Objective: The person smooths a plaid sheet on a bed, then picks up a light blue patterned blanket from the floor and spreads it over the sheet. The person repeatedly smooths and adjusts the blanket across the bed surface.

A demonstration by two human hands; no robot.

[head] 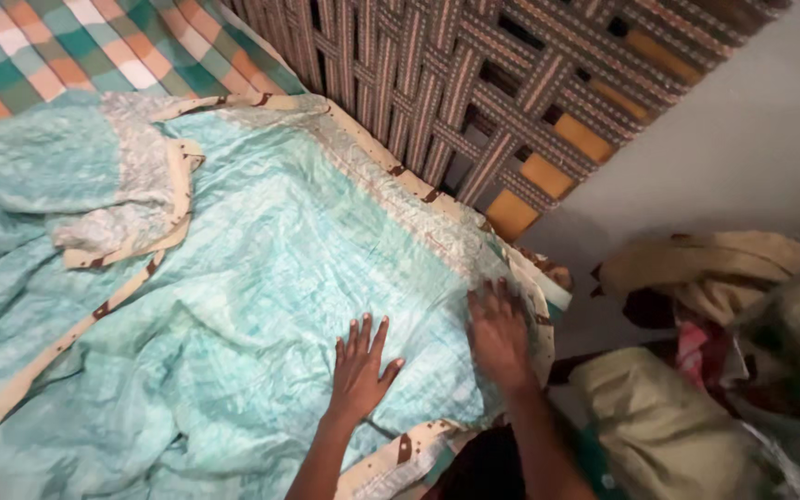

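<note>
Both my left hand (360,368) and right hand (498,335) lie flat, fingers spread, on crinkled turquoise cloth (233,306) near the woven cot's (474,102) edge. Checked sheet (67,46) at far corner; heaped clothes (696,370) just beside it.

The light is dim and soft, strongest on the pale turquoise cloth (233,306) across the left and centre of the frame, fading to deep shadow along the bottom edge and lower right. The right hand (500,335) is smeared by motion blur, while the left hand (360,368) is fairly sharp. The heap of cloths (696,370) at right is blurred, and the woven cot webbing (474,102) at top bends with wide-angle distortion.
</note>
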